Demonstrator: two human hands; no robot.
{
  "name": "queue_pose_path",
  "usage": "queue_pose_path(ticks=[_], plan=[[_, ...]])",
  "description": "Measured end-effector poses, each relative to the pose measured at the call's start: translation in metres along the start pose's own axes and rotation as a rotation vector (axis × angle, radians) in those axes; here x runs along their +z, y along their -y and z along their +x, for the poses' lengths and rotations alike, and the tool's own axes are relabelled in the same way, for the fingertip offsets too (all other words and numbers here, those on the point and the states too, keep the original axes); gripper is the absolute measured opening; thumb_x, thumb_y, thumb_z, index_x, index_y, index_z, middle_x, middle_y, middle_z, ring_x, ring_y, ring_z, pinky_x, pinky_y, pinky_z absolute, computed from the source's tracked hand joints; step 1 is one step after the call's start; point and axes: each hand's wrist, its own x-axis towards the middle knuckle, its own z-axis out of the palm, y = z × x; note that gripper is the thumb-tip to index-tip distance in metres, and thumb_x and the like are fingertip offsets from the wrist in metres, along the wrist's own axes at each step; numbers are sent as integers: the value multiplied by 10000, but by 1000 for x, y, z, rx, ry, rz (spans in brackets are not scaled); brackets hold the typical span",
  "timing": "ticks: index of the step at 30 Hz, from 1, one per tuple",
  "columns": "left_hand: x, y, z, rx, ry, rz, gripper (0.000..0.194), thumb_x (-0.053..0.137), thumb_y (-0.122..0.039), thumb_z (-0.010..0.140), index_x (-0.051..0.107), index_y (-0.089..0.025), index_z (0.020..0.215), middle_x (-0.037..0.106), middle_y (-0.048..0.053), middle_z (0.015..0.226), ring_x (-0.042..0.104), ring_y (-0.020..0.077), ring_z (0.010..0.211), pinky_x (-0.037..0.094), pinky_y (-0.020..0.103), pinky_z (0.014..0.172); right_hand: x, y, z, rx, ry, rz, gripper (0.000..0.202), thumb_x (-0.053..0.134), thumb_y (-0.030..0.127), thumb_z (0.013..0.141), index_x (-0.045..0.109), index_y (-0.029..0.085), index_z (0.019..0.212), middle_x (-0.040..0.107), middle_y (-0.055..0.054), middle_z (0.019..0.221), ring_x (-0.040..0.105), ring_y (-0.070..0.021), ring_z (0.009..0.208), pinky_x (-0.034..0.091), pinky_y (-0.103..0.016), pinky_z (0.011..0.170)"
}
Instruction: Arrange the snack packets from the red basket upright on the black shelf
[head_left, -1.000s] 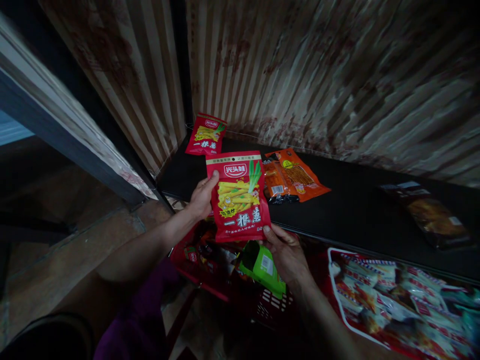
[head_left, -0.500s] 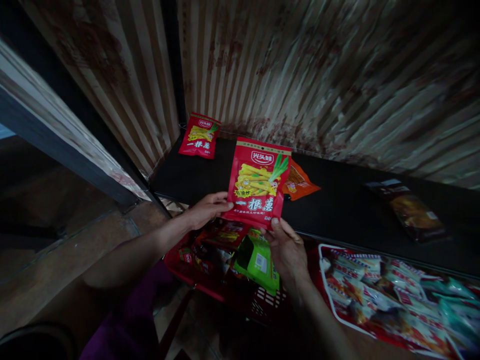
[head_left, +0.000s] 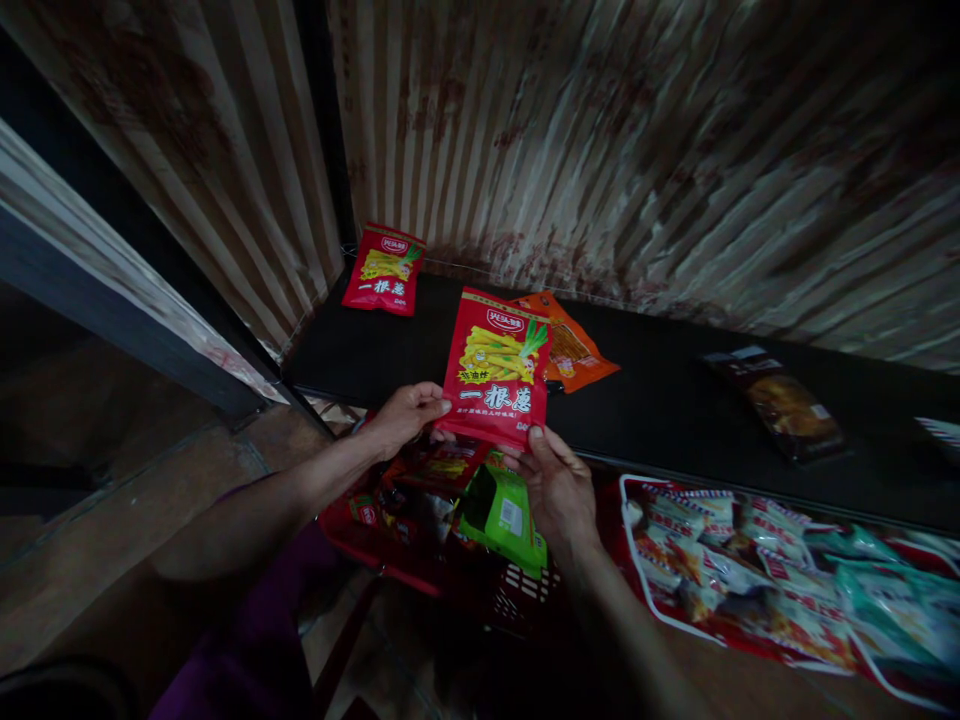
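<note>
Between my two hands is a red snack bag (head_left: 495, 370) with yellow sticks and a green onion printed on its front, tilted so the print faces me. My left hand (head_left: 405, 415) pinches its lower left edge, and my right hand (head_left: 559, 485) grips its lower right corner. Just below hangs or stands a red basket (head_left: 375, 560) with several snack bags in it, among them a bright green bag (head_left: 502, 515). A matching red snack bag (head_left: 385, 270) leans at the left back of the black shelf (head_left: 637, 420). Partly behind the held bag lies an orange snack bag (head_left: 581, 350).
On the shelf's right part lies a dark brown packet (head_left: 780, 400). A white-rimmed red basket (head_left: 637, 570) full of snack packets stands below the shelf front at right. Striped wrinkled sheeting (head_left: 525, 150) backs the shelf, and a dark upright post (head_left: 322, 120) rises at the left corner.
The held bag has tipped back and sunk slightly toward the shelf, uncovering more of the orange bag. Both hands keep their hold. The whole view has shifted a little.
</note>
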Motion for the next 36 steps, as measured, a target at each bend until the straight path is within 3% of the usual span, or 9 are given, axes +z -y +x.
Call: queue_pose_path(ticks=[5,11,17,23,30,36], plan=[[0,0,0,38,-38,62,305,732,-400,674,551,-166,750,577,-43,575,517,65,444,387,174,452,4,-1,-2,-54,-9,0,337,850,370,544,728,209,814,741,3,805,658,-133,538,561,-264,512],[-4,4,1,109,-101,12,305,752,-388,655,554,-159,693,579,-37,661,524,71,589,404,177,568,4,-3,-1,-105,20,-48,313,816,390,602,741,231,861,741,6,801,648,-139,554,570,-319,564],[-5,-7,1,107,-117,-143,420,769,-453,631,601,-174,896,659,-9,811,606,134,729,471,247,701,2,-10,1,-84,72,-158,374,799,422,621,743,216,927,747,-13,800,656,-170,597,563,-342,592],[-11,-7,6,194,-296,-83,440,747,-540,582,610,-155,743,637,-24,682,563,119,637,447,222,608,8,-16,-1,-71,63,-189,456,805,454,593,737,195,963,747,-28,788,657,-188,591,557,-353,581],[-11,-11,4,239,-328,-108,411,698,-549,617,587,-165,714,619,-32,653,554,122,617,442,229,601,14,-19,0,-42,65,-239,568,813,492,563,716,195,1037,750,-34,788,668,-202,583,552,-342,557],[-23,-15,3,265,-376,-35,375,648,-524,671,540,-164,660,569,-44,613,501,97,569,390,203,533,25,-20,0,11,111,-304,540,802,509,567,731,192,999,753,-45,833,689,-221,654,562,-334,596]])
